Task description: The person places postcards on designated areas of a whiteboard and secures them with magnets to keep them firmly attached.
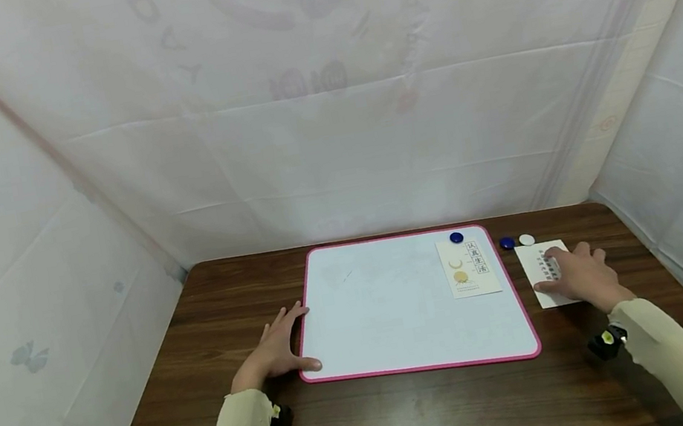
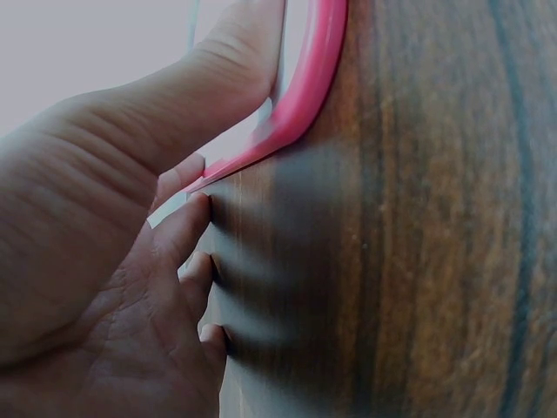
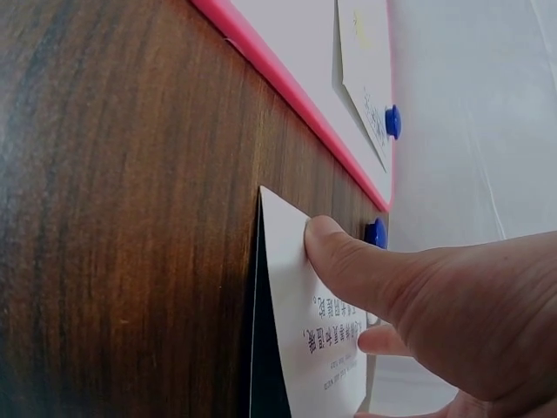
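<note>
The whiteboard with a pink frame lies flat on the table. My left hand is spread at its lower left corner: the thumb rests over the pink rim, and other fingertips touch the tabletop beside the edge. My right hand is over a white card with printed characters, right of the board. Its thumb and index finger touch the card's printed face, set apart. Dark shadow shows under one card edge in the right wrist view.
Another card, with a yellow drawing, lies at the board's right side under a blue magnet. A second blue magnet and a white magnet sit behind the loose card. White curtains enclose the brown table.
</note>
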Action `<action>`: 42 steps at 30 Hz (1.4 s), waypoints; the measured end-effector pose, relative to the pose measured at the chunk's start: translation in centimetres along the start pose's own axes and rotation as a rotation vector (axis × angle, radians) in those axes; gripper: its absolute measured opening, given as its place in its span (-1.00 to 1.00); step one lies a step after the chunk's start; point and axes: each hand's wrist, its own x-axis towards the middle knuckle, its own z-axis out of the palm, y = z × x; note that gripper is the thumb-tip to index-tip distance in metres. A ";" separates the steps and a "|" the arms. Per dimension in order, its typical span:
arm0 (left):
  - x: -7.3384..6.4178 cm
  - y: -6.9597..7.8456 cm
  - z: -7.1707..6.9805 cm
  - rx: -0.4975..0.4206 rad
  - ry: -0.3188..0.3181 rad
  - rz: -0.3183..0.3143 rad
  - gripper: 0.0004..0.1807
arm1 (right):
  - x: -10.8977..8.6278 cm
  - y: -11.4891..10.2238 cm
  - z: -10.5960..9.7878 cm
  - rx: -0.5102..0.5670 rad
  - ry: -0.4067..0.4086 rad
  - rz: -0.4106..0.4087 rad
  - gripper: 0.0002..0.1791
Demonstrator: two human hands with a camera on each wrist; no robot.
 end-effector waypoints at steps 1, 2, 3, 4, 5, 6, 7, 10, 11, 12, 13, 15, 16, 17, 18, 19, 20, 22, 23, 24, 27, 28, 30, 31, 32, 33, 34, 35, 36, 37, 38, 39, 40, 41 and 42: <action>0.0 0.0 0.0 0.000 0.000 0.002 0.21 | 0.0 -0.1 -0.1 -0.001 0.003 0.004 -0.05; 0.0 0.0 0.0 0.000 0.001 0.002 0.21 | 0.0 -0.1 -0.1 -0.003 0.005 0.007 -0.05; 0.0 0.0 0.0 -0.001 0.001 0.000 0.21 | 0.0 -0.2 -0.2 -0.005 0.009 0.008 -0.05; 0.0 0.0 0.0 -0.002 0.001 -0.001 0.21 | 0.0 -0.2 -0.2 -0.005 0.011 0.008 -0.05; -0.1 0.1 0.0 -0.002 0.004 0.003 0.21 | 0.0 -0.2 -0.3 -0.006 0.013 0.008 -0.05; -0.1 0.1 0.0 -0.002 0.005 0.002 0.21 | 0.0 -0.2 -0.4 -0.006 0.015 0.003 -0.05; -0.1 0.0 0.0 -0.002 0.007 0.002 0.21 | 0.0 -0.3 -0.4 -0.004 0.017 -0.001 -0.06; -0.1 0.0 0.0 -0.006 0.009 0.004 0.21 | 0.0 -0.2 -0.6 -0.005 0.021 -0.008 -0.07; -0.1 0.1 0.0 -0.008 0.009 0.006 0.21 | 0.0 -0.2 -0.6 -0.007 0.024 -0.011 -0.08; -0.1 0.1 0.0 -0.009 0.008 0.008 0.22 | 0.1 -0.2 -0.6 -0.008 0.026 -0.014 -0.08; -0.1 0.0 0.0 -0.008 0.007 0.009 0.22 | 0.1 -0.2 -0.6 -0.012 0.029 -0.017 -0.09; -0.1 0.1 0.1 -0.005 0.009 0.015 0.23 | 0.2 -0.1 -0.7 -0.017 0.032 -0.019 -0.10; -0.1 0.0 0.1 -0.007 0.010 0.015 0.22 | 0.2 0.0 -0.7 -0.016 0.032 -0.020 -0.11; -0.1 0.0 0.1 -0.007 0.011 0.015 0.22 | 0.2 0.0 -0.7 -0.015 0.031 -0.019 -0.12; -0.1 0.0 0.1 -0.009 0.011 0.013 0.22 | 0.3 0.0 -0.8 -0.015 0.028 -0.016 -0.13; -0.2 0.0 0.1 -0.010 0.013 0.010 0.22 | 0.3 0.0 -0.8 -0.013 0.025 -0.014 -0.15; -0.2 0.0 0.1 -0.010 0.014 0.010 0.22 | 0.3 0.1 -0.9 -0.010 0.020 -0.013 -0.18; -0.2 -0.1 0.1 -0.011 0.015 0.003 0.21 | 0.2 0.2 -1.1 -0.013 0.014 -0.017 -0.25; -0.2 -0.1 0.1 -0.010 0.014 0.000 0.21 | 0.2 0.3 -1.2 -0.013 0.011 -0.019 -0.29; -0.1 -0.2 0.1 -0.008 0.013 -0.002 0.21 | 0.2 0.4 -1.3 -0.015 0.007 -0.027 -0.34; -0.1 -0.2 0.1 -0.003 0.013 -0.007 0.22 | 0.1 0.6 -1.7 -0.011 0.003 -0.050 -0.46; -0.1 -0.2 0.1 -0.003 0.011 -0.010 0.22 | 0.1 0.7 -1.9 -0.007 0.005 -0.061 -0.49; -0.1 -0.1 0.1 -0.004 0.010 -0.013 0.22 | 0.1 0.9 -2.1 0.003 0.013 -0.086 -0.54; -0.1 -0.1 0.0 -0.003 0.011 -0.015 0.22 | 0.1 1.0 -2.2 0.006 0.021 -0.100 -0.56; 0.0 -0.1 0.0 -0.003 0.011 -0.016 0.22 | 0.1 1.1 -2.4 0.009 0.026 -0.112 -0.58; 0.0 -0.1 0.0 -0.004 0.011 -0.019 0.22 | 0.0 1.2 -2.5 0.012 0.031 -0.124 -0.59; 0.0 -0.1 0.0 -0.003 0.013 -0.017 0.22 | 0.0 1.2 -2.6 0.019 0.034 -0.134 -0.61; 0.0 -0.1 -0.1 -0.002 0.015 -0.016 0.22 | 0.0 1.2 -2.7 0.021 0.038 -0.144 -0.62; 0.0 -0.2 0.0 0.000 0.016 -0.014 0.22 | 0.0 1.2 -2.9 0.025 0.042 -0.151 -0.63; 0.0 -0.2 0.0 0.001 0.017 -0.015 0.22 | 0.0 1.2 -3.0 0.030 0.045 -0.156 -0.65; 0.1 -0.2 0.0 0.001 0.016 -0.017 0.22 | 0.0 1.2 -3.1 0.034 0.046 -0.158 -0.66; 0.1 -0.3 0.0 0.001 0.014 -0.017 0.22 | 0.0 1.1 -3.2 0.036 0.050 -0.163 -0.67; 0.1 -0.2 0.0 0.002 0.014 -0.018 0.22 | 0.0 1.1 -3.3 0.036 0.055 -0.167 -0.68; 0.1 -0.2 0.0 0.002 0.013 -0.019 0.22 | 0.0 1.1 -3.3 0.035 0.061 -0.172 -0.69; 0.1 -0.2 0.0 0.002 0.012 -0.020 0.22 | 0.1 1.1 -3.4 0.035 0.065 -0.174 -0.70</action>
